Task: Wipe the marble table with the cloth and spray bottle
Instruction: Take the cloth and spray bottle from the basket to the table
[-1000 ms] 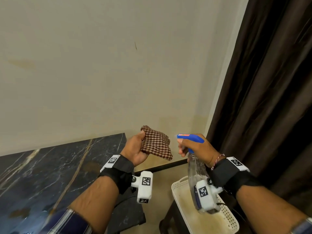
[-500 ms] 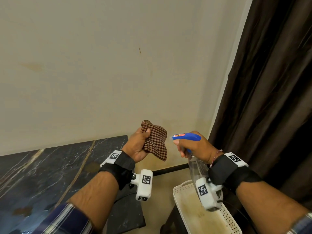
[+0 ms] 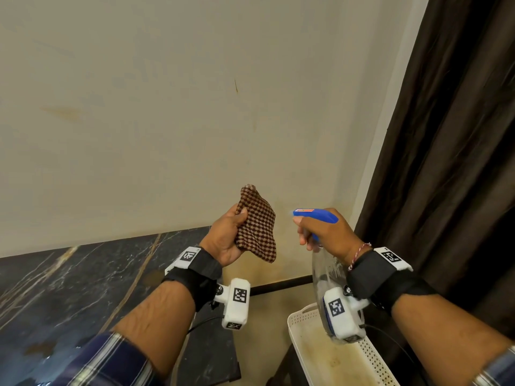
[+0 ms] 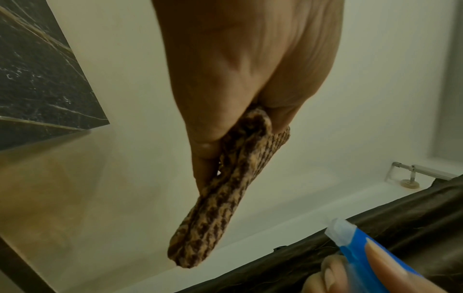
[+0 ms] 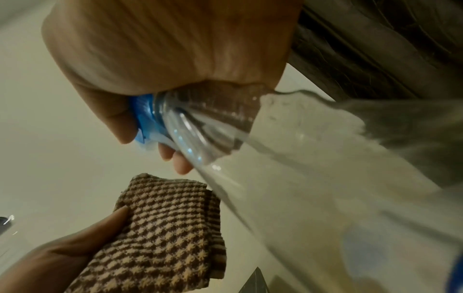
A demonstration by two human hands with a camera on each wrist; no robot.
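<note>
My left hand (image 3: 230,236) grips a folded brown-and-tan checked cloth (image 3: 257,225), held upright in the air past the right end of the dark marble table (image 3: 69,288). The left wrist view shows the cloth (image 4: 215,200) edge-on, pinched between thumb and fingers. My right hand (image 3: 324,236) holds a clear spray bottle (image 3: 324,277) by its neck, fingers on the trigger, and the blue spray head (image 3: 315,215) points left at the cloth from a short gap. In the right wrist view the bottle (image 5: 288,178) fills the right side, with the cloth (image 5: 162,234) below it.
A cream wall (image 3: 167,121) rises behind the table. Dark brown curtains (image 3: 451,149) hang on the right. A white perforated tray (image 3: 373,360) with a stained bottom sits below my right wrist. A dark chair or stand (image 3: 211,355) is by the table's end.
My left hand turned the cloth from lying flat to standing upright and lifted it a little. The bottle stays aimed at it, and the camera view shifted slightly.
</note>
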